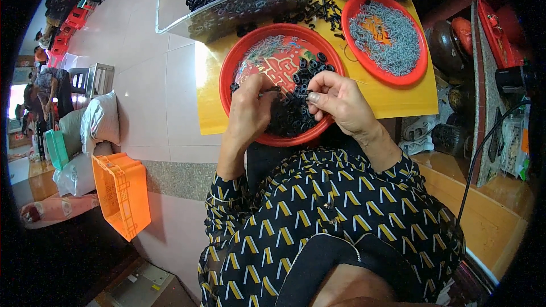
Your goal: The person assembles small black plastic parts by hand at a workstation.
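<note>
Head view: right hand (341, 102) fingers pinch a small dark part (309, 94); left hand (249, 105) nearly closed, hold unclear. Work low over red tray (225, 82).

Head view: left fisheye, worn on head | looks steeply down past patterned shirt (310, 204) | fingers (325, 81) close, near mid-frame | tabletop (210, 105) just beyond
</note>
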